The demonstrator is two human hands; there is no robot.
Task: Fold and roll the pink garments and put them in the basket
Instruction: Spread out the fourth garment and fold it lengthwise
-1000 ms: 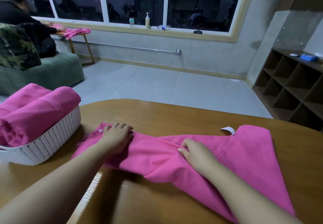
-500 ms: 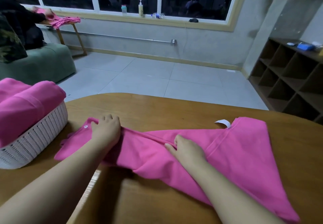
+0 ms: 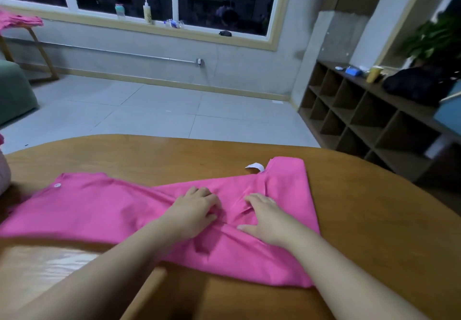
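Note:
A pink garment (image 3: 104,210) lies spread across the wooden table (image 3: 374,220), with a white button near its left end and a white label (image 3: 255,166) at its far right edge. My left hand (image 3: 193,211) is on the middle of the garment, its fingers bent, and its thumb and fingertips pinch a fold of the cloth. Just to the right, my right hand (image 3: 265,216) lies flat on the garment with its fingers spread. Creases run out from between the two hands. Only a pale, blurred sliver of the basket (image 3: 3,172) shows at the left edge.
Beyond the table's far edge is a tiled floor. A dark cubby shelf (image 3: 361,120) with small items on top stands at the right. A green sofa (image 3: 12,92) and a small table holding more pink cloth (image 3: 20,21) are at the left. Bottles stand on the window sill.
My left hand has moved from the garment's collar end to its middle, close beside my right hand. The view has swung right, so the basket has almost left the frame.

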